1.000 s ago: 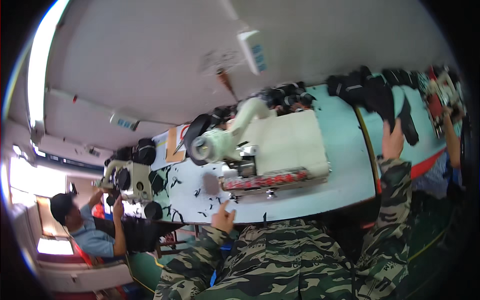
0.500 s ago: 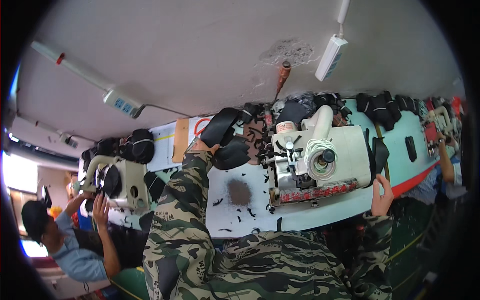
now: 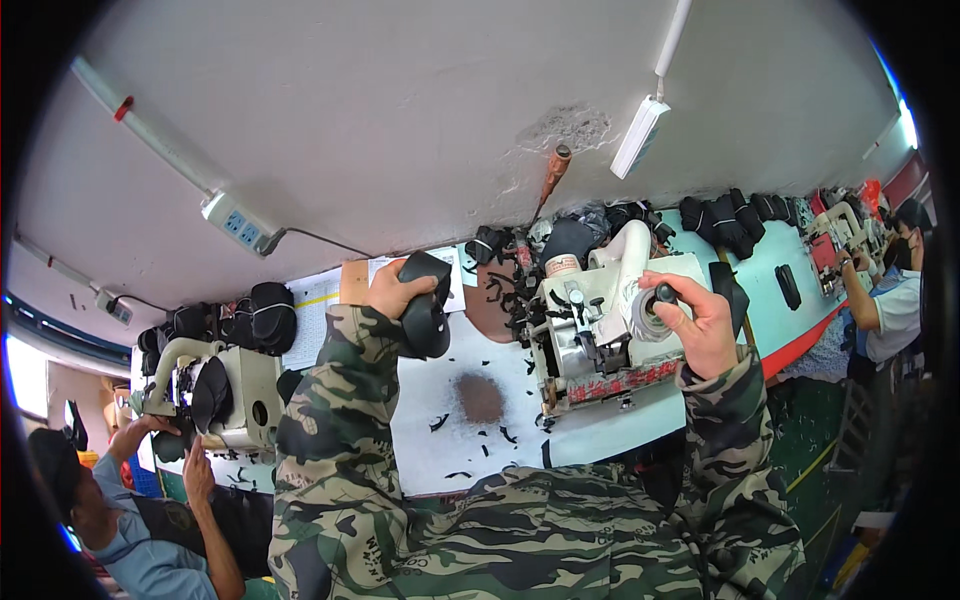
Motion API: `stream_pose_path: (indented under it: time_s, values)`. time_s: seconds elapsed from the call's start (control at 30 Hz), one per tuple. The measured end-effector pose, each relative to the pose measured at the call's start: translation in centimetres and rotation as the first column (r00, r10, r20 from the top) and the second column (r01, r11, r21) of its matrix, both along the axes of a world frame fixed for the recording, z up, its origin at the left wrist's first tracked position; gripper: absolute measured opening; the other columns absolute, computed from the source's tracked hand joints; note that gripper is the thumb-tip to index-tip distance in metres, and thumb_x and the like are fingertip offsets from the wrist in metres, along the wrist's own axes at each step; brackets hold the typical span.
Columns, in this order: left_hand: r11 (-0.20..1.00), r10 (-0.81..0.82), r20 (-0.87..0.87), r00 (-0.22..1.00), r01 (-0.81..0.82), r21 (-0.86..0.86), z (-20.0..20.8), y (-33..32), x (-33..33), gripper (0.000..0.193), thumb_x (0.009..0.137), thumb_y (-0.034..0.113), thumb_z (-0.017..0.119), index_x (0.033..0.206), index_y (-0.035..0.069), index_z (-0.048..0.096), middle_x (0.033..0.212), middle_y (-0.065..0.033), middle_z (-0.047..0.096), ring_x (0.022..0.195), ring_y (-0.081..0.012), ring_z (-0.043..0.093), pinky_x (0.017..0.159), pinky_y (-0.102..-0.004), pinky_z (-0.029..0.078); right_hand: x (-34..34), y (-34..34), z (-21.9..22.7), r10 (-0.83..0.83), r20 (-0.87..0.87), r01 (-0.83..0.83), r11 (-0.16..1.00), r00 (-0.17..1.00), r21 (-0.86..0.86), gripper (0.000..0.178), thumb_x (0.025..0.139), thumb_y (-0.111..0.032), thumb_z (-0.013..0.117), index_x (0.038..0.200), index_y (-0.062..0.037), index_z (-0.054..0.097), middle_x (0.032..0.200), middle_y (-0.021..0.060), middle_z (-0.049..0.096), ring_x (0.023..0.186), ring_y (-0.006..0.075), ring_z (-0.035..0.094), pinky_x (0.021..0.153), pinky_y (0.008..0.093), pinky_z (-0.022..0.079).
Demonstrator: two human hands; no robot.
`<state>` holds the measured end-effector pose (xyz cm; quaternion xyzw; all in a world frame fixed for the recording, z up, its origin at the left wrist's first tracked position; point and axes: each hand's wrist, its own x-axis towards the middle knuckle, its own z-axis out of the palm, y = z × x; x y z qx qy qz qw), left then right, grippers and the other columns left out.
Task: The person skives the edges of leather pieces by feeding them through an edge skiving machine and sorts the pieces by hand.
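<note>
On a clock face set at the middle of the view, camouflage sleeves [image 3: 335, 430] rise from seven and five. At nine o'clock the left hand [image 3: 398, 292] is closed round curved black pieces [image 3: 427, 325], its thumb across their upper part; they are lifted off the white tabletop [image 3: 440, 375] and hang toward six from the grip. At three the right hand [image 3: 705, 330] is half curled, thumb and forefinger pinching a dark knob [image 3: 665, 292] at the hub of a pale ring [image 3: 645, 318]; how tightly they press cannot be told.

That ring sits on a cream skiving machine [image 3: 690, 264], also toward three. Brown dust [image 3: 480, 399] lies at six on the tabletop, with black scraps [image 3: 438, 423] near it.

Farther off, a brown-handled tool [image 3: 556, 172] stands against the wall [image 3: 400, 120] at one. Tied black bundles [image 3: 725, 225] lie between two and three. At eight, a co-worker in a blue shirt [image 3: 145, 535] has both hands at a second cream machine [image 3: 252, 375].
</note>
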<state>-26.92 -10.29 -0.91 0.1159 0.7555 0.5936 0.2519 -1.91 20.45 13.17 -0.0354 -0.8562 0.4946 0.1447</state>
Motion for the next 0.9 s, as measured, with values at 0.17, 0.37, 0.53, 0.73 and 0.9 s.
stream_pose_path:
  time_s: [0.17,0.37,0.53,0.73,0.9]
  values:
    - [0.977,0.086,-0.082,0.993,-0.068,0.204,8.7,-1.4,10.6,0.029,0.07,0.01,0.065,0.094,-0.004,0.057,0.073,-0.0068,0.062,0.065,-0.012,0.058,0.062,-0.026,0.048,3.6,-6.2,0.2,-0.187,-0.448,0.303,0.931,0.874,0.202,0.031,0.079,-0.014,0.063,0.105,0.0018,0.057,0.098,0.0124,0.062,0.086,0.0236,0.06,0.079,0.0308,0.046]
    - [0.973,0.21,-0.168,0.963,-0.19,0.129,7.7,1.4,26.6,0.041,0.073,0.021,0.069,0.103,-0.002,0.053,0.076,-0.0119,0.061,0.068,-0.0176,0.06,0.065,-0.0294,0.048,2.4,-13.8,-6.4,0.508,0.282,-0.122,0.623,0.814,-0.773,0.03,0.086,-0.015,0.058,0.11,0.0024,0.055,0.102,0.011,0.062,0.091,0.0178,0.058,0.083,0.0303,0.046]
    - [0.905,-0.389,-0.044,0.92,0.374,-0.202,3.0,-1.7,31.3,0.068,0.071,0.04,0.072,0.118,-0.001,0.046,0.104,-0.0234,0.057,0.097,-0.0294,0.059,0.084,-0.0381,0.045,3.8,-15.0,-7.2,0.469,0.181,-0.063,0.458,0.865,-0.887,0.027,0.084,-0.011,0.059,0.107,0.0028,0.052,0.094,0.0115,0.062,0.082,0.0175,0.061,0.073,0.0292,0.05]
    - [0.509,-0.231,0.361,0.903,-0.204,0.836,3.4,0.9,26.1,0.106,0.065,0.053,0.073,0.141,0.016,0.008,0.137,-0.0245,0.028,0.121,-0.0397,0.039,0.1,-0.0483,0.034,6.6,-13.3,-8.2,0.887,0.227,0.057,0.224,0.403,-0.973,0.035,0.091,-0.031,0.049,0.106,0.0006,0.047,0.077,0.013,0.059,0.066,0.0219,0.062,0.058,0.0299,0.053]
    - [0.723,0.116,0.145,0.983,-0.183,0.666,3.9,4.0,24.7,0.097,0.072,0.034,0.071,0.141,0.019,0.006,0.13,-0.0241,0.035,0.103,-0.0383,0.054,0.079,-0.0452,0.052,8.1,-11.6,-10.7,0.779,0.237,0.054,0.253,0.58,-0.966,0.039,0.093,-0.037,0.042,0.104,-0.0001,0.048,0.084,0.0136,0.058,0.07,0.0204,0.062,0.059,0.0304,0.054]
